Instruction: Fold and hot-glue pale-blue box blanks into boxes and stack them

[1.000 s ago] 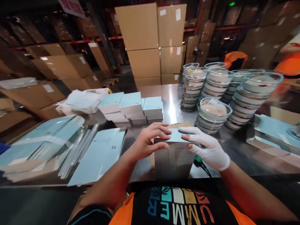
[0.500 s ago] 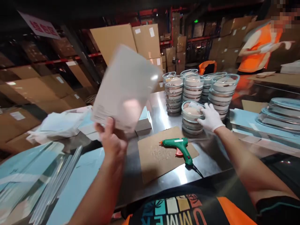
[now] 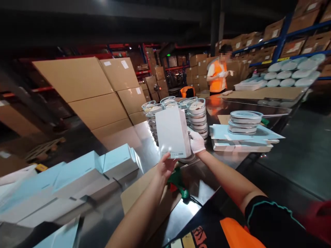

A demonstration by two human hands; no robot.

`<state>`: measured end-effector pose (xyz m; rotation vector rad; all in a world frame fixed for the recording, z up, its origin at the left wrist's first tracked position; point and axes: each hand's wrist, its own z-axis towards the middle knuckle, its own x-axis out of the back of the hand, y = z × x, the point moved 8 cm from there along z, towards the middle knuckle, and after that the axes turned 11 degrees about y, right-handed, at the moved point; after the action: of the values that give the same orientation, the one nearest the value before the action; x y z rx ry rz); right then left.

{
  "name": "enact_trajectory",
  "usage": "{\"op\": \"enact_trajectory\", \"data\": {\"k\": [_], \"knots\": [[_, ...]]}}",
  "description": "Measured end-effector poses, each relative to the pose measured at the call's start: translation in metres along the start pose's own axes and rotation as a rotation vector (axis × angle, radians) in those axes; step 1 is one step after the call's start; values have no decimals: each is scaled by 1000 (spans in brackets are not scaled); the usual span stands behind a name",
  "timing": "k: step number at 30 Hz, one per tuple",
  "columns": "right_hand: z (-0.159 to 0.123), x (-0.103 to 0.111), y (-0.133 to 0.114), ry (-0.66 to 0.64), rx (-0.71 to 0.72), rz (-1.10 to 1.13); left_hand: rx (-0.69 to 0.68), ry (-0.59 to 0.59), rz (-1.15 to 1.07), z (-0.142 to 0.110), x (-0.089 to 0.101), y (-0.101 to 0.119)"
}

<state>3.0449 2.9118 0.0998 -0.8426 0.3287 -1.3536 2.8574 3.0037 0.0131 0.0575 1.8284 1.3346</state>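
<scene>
A white carton (image 3: 170, 132) stands tilted up before me, its front and narrow right side both visible. My bare left hand (image 3: 167, 166) grips its lower edge, thumb on the front face. At its right side is my white-gloved right hand (image 3: 197, 141), fingers curled against the edge and partly hidden. Behind the carton rise stacks of round glass containers (image 3: 198, 117) with pale blue rims; the carton covers some of them. Below it lies a green glue gun (image 3: 178, 181), partly covered by my left hand, near a brown cardboard sheet (image 3: 134, 193).
Light-blue and white cartons (image 3: 77, 172) line the left side of the metal table. On the right, glass containers (image 3: 244, 122) sit on flat blue cartons (image 3: 219, 132). Large brown boxes (image 3: 90, 93) stand beyond the table. A person in an orange vest (image 3: 218, 77) stands farther back.
My left hand has brought the carton rightward in front of the stacks. My right hand has left the short container stack and is now at the carton's side. The view has turned right.
</scene>
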Motion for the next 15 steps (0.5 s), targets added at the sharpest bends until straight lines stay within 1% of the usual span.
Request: {"op": "enact_trajectory", "data": {"k": [2,3,4,6,7,8,10,11,12,14,15], "knots": [[7,20,5,98,-107,39,-26,-82,74,-2,-2,-4],[11,30,5,144,-149,61,-36,-104,100,-7,-2,-4],[16,41,3,186,-178,83,-40,-99,110,-13,0,-2],[25,64,-5,265,-207,123,-43,-17,102,-28,13,8],[29,77,-11,301,-213,139,-57,47,111,-38,23,17],[32,91,-19,333,-208,158,-94,124,148,-48,36,29],[33,118,-42,359,-159,219,-236,303,318,-71,69,61],[32,129,-58,332,-113,263,-318,397,432,-85,86,78],[29,138,-76,269,-54,310,-384,480,536,-100,103,93],[17,145,-116,40,95,384,-443,604,708,-131,135,112],[7,147,-137,-88,180,397,-439,637,767,-146,149,115]]}}
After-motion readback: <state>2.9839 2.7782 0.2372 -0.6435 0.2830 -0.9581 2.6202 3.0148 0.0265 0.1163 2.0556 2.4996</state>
